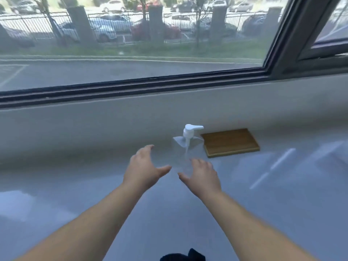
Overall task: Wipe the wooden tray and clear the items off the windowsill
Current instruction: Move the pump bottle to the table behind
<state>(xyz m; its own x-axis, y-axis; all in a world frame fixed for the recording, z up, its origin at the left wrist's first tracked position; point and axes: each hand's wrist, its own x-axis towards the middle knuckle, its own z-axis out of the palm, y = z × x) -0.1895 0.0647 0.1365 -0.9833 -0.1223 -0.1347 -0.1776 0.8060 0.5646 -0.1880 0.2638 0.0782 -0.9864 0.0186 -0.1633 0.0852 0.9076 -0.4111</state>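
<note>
Both hands are reaching forward over the windowsill (75,185) with fingers spread, and neither grip is holding anything. The left hand (144,166) is hovering wide open just left of a clear pump bottle (185,151); the right hand (202,176) is lying open, palm down, in front of the bottle's base, and whether it is touching the bottle I cannot tell. The bottle is standing upright with a white pump head whose spout is pointing right; no label or writing is showing. Just beside it on the right, the wooden tray (230,142) is lying flat, rectangular with a raised rim, close to the back wall. The sill is stretching pale and glossy to both sides. A dark cloth (185,256) is peeking in at the near edge.
</note>
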